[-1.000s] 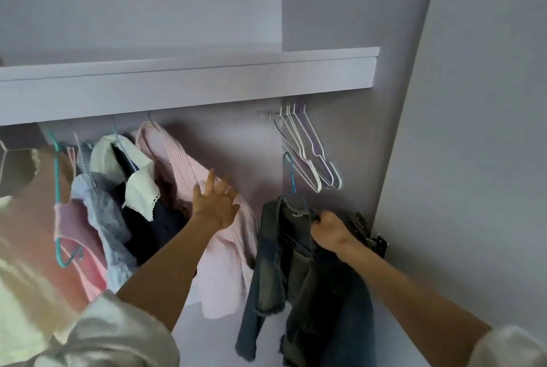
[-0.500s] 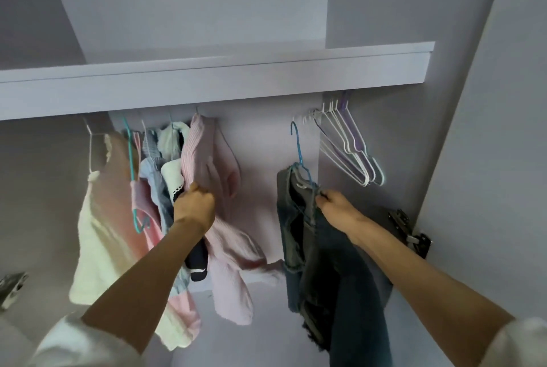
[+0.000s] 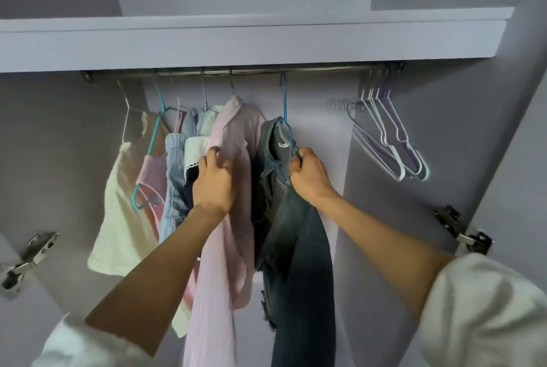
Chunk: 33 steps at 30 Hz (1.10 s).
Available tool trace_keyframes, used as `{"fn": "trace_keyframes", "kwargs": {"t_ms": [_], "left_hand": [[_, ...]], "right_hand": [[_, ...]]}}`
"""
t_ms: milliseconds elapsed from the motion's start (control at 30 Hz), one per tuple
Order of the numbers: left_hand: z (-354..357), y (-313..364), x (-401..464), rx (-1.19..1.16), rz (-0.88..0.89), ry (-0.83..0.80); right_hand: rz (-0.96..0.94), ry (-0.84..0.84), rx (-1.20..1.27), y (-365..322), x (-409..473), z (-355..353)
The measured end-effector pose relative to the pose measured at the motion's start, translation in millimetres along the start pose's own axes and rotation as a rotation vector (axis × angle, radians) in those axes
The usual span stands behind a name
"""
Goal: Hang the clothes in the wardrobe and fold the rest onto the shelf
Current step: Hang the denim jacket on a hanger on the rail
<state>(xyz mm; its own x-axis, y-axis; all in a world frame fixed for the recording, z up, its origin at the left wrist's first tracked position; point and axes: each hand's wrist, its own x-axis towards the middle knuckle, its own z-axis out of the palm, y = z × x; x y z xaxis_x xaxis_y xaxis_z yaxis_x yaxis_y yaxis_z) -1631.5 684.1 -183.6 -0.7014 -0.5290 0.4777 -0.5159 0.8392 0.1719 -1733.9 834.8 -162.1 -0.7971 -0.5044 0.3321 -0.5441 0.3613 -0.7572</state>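
On the rail [image 3: 236,72] under the shelf [image 3: 251,41], the jeans [image 3: 296,233] hang from a blue hanger [image 3: 284,106], hook engaged, long axis vertical, legs down. Right hand [image 3: 310,177] grips their waistband; left hand [image 3: 214,183] grips the pink shirt [image 3: 233,141]. Several garments hang; folding is judged outstanding.
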Motion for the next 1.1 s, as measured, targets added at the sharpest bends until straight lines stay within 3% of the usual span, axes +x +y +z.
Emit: {"fn": "trace_keyframes", "kwargs": {"t_ms": [200,367,567,933,1100], "left_hand": [[30,-14,4,-0.282,-0.016,0.053],[40,-15,16,-0.328,-0.055,0.043],[35,-12,21,-0.376,-0.087,0.027],[-7,-16,-6,-0.457,-0.104,-0.223],[-27,-22,-54,-0.406,-0.089,-0.222]], "right_hand": [[-0.071,0.107,-0.049,-3,51,45],[-0.101,0.158,-0.106,-4,79,62],[-0.044,0.063,-0.201,-2,103,67],[0.017,-0.106,-0.177,-6,52,53],[-0.107,-0.049,-0.322,0,-20,34]]}}
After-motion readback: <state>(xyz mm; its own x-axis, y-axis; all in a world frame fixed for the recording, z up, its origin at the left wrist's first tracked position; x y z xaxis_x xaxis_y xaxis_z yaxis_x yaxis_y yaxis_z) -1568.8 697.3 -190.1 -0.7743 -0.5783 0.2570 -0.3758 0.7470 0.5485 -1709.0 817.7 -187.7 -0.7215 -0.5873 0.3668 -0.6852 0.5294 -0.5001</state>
